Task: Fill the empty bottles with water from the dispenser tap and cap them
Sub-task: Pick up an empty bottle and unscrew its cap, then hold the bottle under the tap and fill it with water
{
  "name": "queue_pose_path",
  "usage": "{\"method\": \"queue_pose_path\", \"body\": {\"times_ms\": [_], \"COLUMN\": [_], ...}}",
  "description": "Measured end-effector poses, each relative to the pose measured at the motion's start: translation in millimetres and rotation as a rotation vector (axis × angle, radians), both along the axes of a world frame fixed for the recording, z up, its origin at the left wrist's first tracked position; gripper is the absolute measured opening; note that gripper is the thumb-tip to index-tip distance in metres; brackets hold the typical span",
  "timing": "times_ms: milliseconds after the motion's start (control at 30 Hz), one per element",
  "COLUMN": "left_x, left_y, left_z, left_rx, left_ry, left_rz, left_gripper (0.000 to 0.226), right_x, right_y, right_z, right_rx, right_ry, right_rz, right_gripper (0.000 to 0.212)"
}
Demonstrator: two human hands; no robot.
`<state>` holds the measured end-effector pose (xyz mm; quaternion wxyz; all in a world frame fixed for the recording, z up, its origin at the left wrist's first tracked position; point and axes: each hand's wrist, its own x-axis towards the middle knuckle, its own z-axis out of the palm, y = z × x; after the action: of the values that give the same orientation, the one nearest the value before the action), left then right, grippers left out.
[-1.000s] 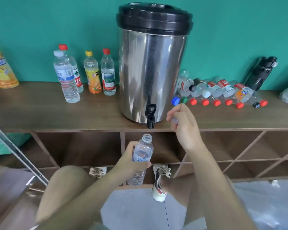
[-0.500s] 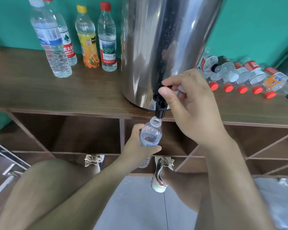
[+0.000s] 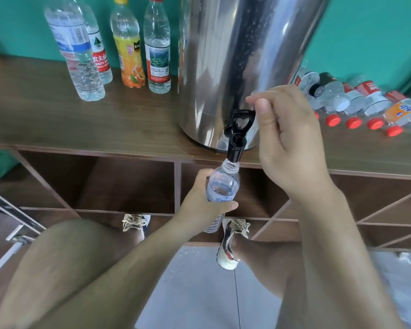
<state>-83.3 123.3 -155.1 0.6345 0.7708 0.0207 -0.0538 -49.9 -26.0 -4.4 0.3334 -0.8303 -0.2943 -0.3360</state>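
Note:
A steel water dispenser (image 3: 235, 55) stands on the wooden shelf (image 3: 81, 122), its black tap (image 3: 239, 131) hanging over the front edge. My left hand (image 3: 199, 205) grips a small clear bottle (image 3: 221, 186) around its middle, holding it upright with the open mouth right under the spout. My right hand (image 3: 287, 143) is at the tap's lever, thumb against its right edge and index finger curled over its top. The other fingers are curled. I cannot see water flowing.
Several capped bottles (image 3: 128, 48) stand on the shelf left of the dispenser. Several empty bottles (image 3: 354, 103) with red caps lie in a row on its right. Open cubbies sit below the shelf. My knees and shoes (image 3: 230, 243) are over a wet tiled floor.
The view has closed in on the dispenser. My left hand raised the bottle up to the spout. My right hand went from beside the tap onto its lever.

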Motion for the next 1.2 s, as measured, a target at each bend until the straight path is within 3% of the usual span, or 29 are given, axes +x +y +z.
{"method": "queue_pose_path", "body": {"times_ms": [333, 600, 967, 1100, 1200], "left_x": [1, 0, -1, -2, -1], "left_y": [-1, -2, 0, -1, -1], "left_z": [1, 1, 3, 5, 4], "left_rx": [0.001, 0.0, -0.034, -0.029, -0.021], "left_ry": [-0.005, -0.02, -0.014, -0.013, -0.019], "left_rz": [-0.016, -0.024, -0.027, -0.031, -0.029], "left_gripper": [0.071, 0.07, 0.071, 0.072, 0.072], "right_x": [1, 3, -22, -19, -16], "right_y": [-4, 0, -25, -23, -17], "right_z": [0, -1, 11, 8, 9], "right_rx": [-0.108, -0.121, 0.376, 0.443, 0.316], "right_ry": [0.137, 0.114, 0.496, 0.534, 0.426], "right_rz": [0.015, -0.024, 0.005, 0.067, 0.031], "right_gripper": [0.031, 0.019, 0.015, 0.026, 0.029]}}
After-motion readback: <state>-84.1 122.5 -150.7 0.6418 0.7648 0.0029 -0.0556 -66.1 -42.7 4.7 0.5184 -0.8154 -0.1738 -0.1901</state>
